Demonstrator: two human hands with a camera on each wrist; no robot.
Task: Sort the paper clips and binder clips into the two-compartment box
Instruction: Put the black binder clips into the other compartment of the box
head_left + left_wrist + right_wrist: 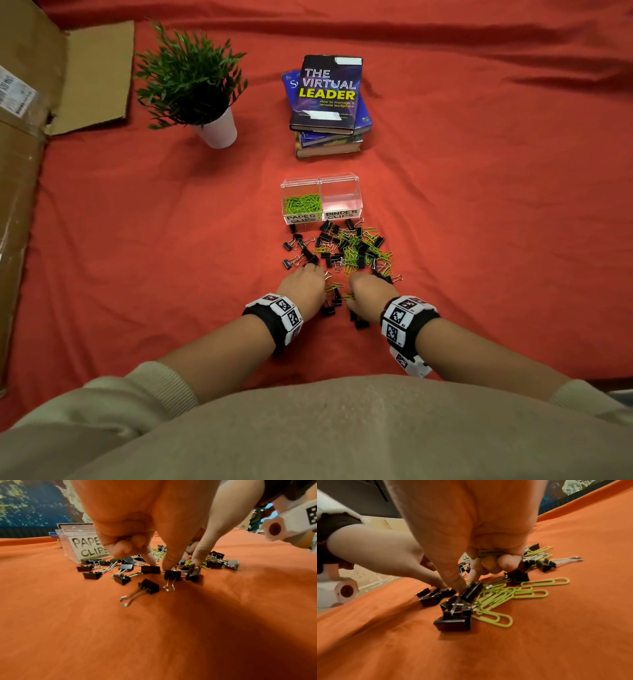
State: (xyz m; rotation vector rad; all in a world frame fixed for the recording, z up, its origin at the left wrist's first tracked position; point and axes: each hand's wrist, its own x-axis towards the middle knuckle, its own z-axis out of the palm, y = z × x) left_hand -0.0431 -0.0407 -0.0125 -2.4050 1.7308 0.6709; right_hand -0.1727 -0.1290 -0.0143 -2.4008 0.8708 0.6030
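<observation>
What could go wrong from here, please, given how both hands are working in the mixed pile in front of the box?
1. The right hand already holds green paper clips curled in its fingers while picking among binder clips; some could slip out.
2. Paper clips lie tangled with binder clips, so a grab may carry both into the paper-clip compartment.

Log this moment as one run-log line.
stage: sorting | left hand: picking among binder clips | right hand: holds paper clips in curled fingers | box: paper-clip side partly filled, binder-clip side holds nothing
</observation>
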